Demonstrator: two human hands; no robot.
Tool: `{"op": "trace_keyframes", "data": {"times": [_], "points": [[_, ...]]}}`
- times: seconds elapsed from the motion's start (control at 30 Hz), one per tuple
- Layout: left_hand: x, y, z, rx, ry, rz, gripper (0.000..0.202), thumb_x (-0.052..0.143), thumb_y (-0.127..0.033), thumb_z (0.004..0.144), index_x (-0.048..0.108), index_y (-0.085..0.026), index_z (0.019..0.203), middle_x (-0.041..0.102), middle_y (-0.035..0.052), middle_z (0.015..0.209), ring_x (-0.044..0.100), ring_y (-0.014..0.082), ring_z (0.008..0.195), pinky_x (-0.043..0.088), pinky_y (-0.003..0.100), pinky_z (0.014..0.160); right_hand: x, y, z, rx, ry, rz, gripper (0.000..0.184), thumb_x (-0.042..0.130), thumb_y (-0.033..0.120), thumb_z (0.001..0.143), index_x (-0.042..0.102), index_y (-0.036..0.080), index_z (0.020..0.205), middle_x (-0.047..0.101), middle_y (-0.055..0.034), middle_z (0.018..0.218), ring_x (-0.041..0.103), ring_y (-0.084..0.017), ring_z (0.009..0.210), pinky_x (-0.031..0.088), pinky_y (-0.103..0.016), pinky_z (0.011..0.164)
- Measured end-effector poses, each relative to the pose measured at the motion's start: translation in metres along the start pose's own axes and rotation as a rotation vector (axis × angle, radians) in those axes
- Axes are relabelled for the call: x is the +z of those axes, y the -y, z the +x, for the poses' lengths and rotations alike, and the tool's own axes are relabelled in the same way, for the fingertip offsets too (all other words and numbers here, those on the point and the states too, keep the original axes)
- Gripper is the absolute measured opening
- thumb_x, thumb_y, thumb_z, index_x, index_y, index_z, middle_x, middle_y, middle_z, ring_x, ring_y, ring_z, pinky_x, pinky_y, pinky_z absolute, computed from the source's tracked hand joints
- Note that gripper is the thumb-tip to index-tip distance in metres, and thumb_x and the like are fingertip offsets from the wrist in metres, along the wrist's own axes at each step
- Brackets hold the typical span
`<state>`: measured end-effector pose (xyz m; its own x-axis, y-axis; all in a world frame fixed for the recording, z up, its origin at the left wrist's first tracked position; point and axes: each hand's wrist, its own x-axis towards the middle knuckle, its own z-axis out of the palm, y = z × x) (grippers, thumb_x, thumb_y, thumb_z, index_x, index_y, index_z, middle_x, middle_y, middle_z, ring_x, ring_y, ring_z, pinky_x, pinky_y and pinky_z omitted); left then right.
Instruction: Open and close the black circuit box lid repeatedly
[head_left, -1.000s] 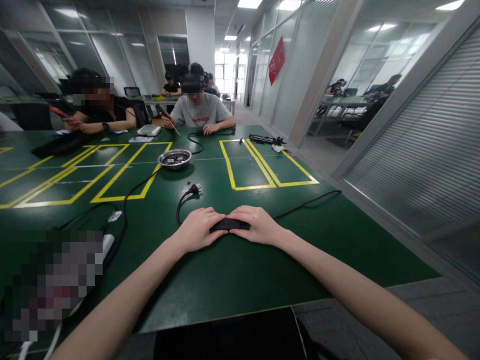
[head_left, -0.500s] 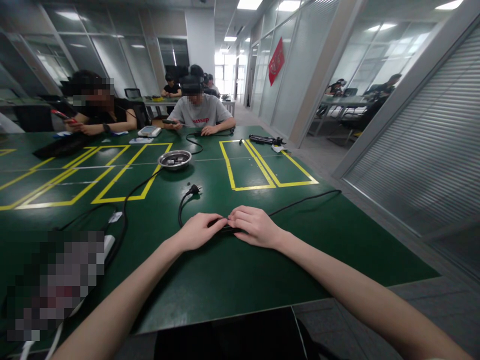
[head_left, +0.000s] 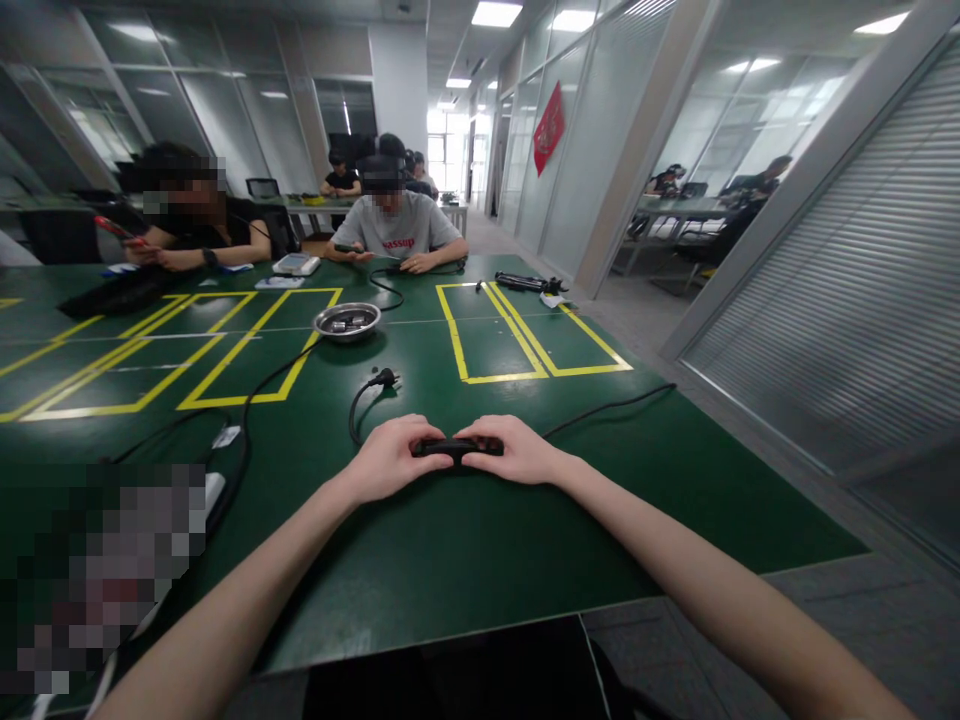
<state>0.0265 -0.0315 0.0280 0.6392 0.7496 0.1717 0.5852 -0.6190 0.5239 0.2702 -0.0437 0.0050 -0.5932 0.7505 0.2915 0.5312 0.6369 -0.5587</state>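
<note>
A long black piece that looks like a power adapter (head_left: 454, 450) is held level between my two hands, just above or on the green table. My left hand (head_left: 394, 455) is closed on its left end, thumb along the near side and fingers over the far side. On the right end my right hand (head_left: 510, 450) grips it the same way, the two thumbtips close together. Beyond my left hand a black cord curves up to a plug (head_left: 386, 378) with bare prongs. Another black cord (head_left: 615, 403) runs off to the right. My fingers cover much of the adapter.
A metal bowl (head_left: 346, 321) with small metal parts stands beyond the plug. Yellow tape outlines (head_left: 502, 378) mark the green table (head_left: 465, 560). A folded black tripod-like thing (head_left: 529, 283) lies far right. A power strip (head_left: 214, 490) is at left, partly blurred out. Two people sit opposite.
My hands have shifted slightly apart and the adapter shows more between them, with both thumbs now along its near side. The camera view has moved a little.
</note>
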Motion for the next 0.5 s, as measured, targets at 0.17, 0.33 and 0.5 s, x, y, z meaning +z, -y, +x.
{"op": "trace_keyframes", "data": {"times": [0.17,0.33,0.5], "points": [[0.007,0.003,0.000,0.024,-0.019,0.138,0.033,0.062,-0.049,0.094,0.074,-0.019,0.105,0.071,0.0057,0.091,0.064,0.0220,0.085,0.048,0.032,0.077,0.001,-0.003,0.001,0.130,-0.045,0.121,0.025,0.071,0.036,0.089,0.078,0.016,0.103,0.070,-0.0037,0.082,0.059,-0.014,0.068,0.046,-0.027,0.065],[0.012,0.007,0.000,0.029,0.000,0.089,0.034,0.052,-0.047,0.100,0.071,-0.019,0.101,0.071,0.0058,0.094,0.065,0.0214,0.086,0.049,0.032,0.078,0.003,-0.004,0.000,0.028,-0.085,-0.002,0.023,0.074,0.035,0.088,0.076,0.017,0.102,0.069,-0.0025,0.080,0.060,-0.015,0.072,0.046,-0.029,0.070],[0.010,0.007,-0.002,0.048,0.004,0.037,0.036,0.058,-0.051,0.095,0.071,-0.020,0.107,0.072,0.0061,0.100,0.065,0.0228,0.091,0.049,0.033,0.080,0.003,-0.005,0.000,-0.001,-0.119,-0.026,0.018,0.074,0.033,0.089,0.075,0.017,0.098,0.069,-0.0027,0.079,0.061,-0.016,0.072,0.047,-0.029,0.070]]}}
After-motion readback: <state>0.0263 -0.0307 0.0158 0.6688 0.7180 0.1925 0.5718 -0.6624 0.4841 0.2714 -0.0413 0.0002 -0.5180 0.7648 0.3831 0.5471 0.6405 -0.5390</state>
